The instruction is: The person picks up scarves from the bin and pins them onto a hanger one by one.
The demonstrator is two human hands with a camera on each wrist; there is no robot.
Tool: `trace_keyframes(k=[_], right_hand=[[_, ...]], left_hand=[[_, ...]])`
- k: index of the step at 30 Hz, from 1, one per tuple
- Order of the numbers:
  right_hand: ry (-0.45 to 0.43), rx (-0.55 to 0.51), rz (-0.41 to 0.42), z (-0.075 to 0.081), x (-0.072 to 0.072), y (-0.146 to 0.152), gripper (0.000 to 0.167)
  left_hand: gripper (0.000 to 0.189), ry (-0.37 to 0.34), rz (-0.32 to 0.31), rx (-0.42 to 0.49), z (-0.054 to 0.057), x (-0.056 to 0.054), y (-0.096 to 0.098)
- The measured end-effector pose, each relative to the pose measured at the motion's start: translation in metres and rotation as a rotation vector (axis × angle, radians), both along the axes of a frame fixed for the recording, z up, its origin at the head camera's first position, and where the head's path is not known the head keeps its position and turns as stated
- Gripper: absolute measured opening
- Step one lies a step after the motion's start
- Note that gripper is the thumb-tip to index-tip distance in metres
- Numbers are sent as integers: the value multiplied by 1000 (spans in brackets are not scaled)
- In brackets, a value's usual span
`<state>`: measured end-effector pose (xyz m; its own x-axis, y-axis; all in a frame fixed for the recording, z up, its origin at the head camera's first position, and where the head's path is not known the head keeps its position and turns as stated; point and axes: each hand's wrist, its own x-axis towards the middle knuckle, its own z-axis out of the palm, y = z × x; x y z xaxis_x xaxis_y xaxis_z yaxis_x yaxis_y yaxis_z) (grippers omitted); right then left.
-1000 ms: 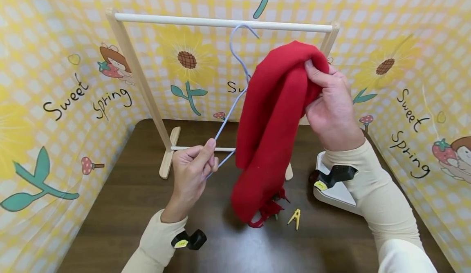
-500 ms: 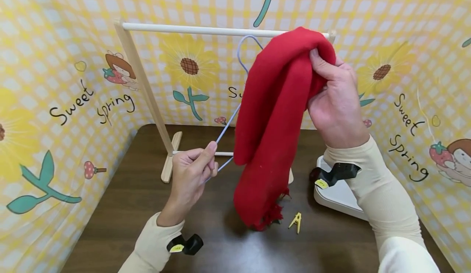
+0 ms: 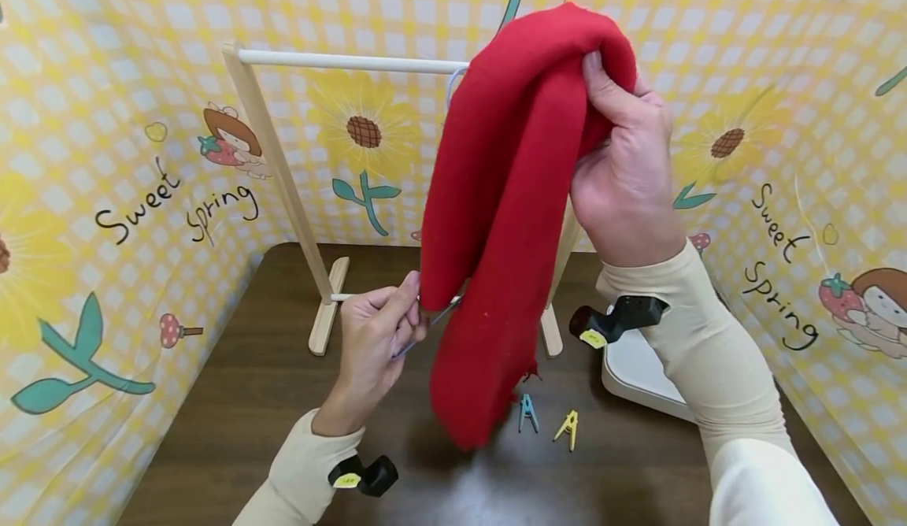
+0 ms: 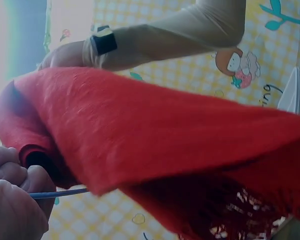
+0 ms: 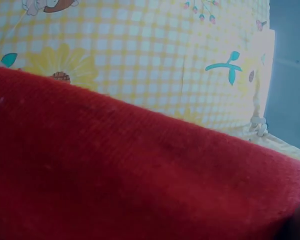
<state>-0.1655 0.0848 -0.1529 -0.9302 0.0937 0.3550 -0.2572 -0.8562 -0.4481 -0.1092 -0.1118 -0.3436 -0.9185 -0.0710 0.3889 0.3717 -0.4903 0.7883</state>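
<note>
A red scarf [image 3: 489, 219] with a fringe hangs in folds from my right hand [image 3: 631, 164], whose thumb presses its upper fold against the fingers. In the left wrist view the scarf [image 4: 140, 130] spreads wide, fringe at the lower right; it fills the lower part of the right wrist view [image 5: 140, 170]. My left hand [image 3: 379, 337] pinches a thin blue wire hanger [image 3: 442, 317] near its left corner. Most of the hanger is hidden behind the scarf; a bit of its hook shows by the rail. In the left wrist view the wire [image 4: 57, 194] runs from the fingers to the scarf.
A wooden rack with a white rail [image 3: 347, 61] stands behind the hands on the dark table [image 3: 234, 431]. A blue clothespin [image 3: 527, 413] and a yellow clothespin [image 3: 568, 430] lie below the scarf. A white flat object [image 3: 648, 376] sits under the right forearm. Patterned cloth surrounds the table.
My right hand has raised the scarf and carried it left, so it now covers most of the hanger. The blue clothespin has come into sight. My left hand keeps its pinch on the hanger.
</note>
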Motion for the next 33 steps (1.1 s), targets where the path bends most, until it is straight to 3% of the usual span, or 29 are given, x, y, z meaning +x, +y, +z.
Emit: trace_keyframes(k=[7,15,19,23,28,33], right_hand=[[-71,-51,-35,-26,-5,-11,11],[-265,-81,-49,-58,-24,-4,7],[-375,-12,-58,-79,-34,-6,5],[-455,78,-57,-94,-43,-10,3],[-501,121,-55,-96,-53,-9,4],[-543,49,67,-88,-63,2,14]], left_hand=[[49,12,-11,52,5,4,8],[49,43,7,104,6,5,14],[48,56,10,105,8,4,16],[48,66,-30,112,6,4,18],[48,67,-77,106,1,3,21],[49,49,-122,93,-2,2,24]])
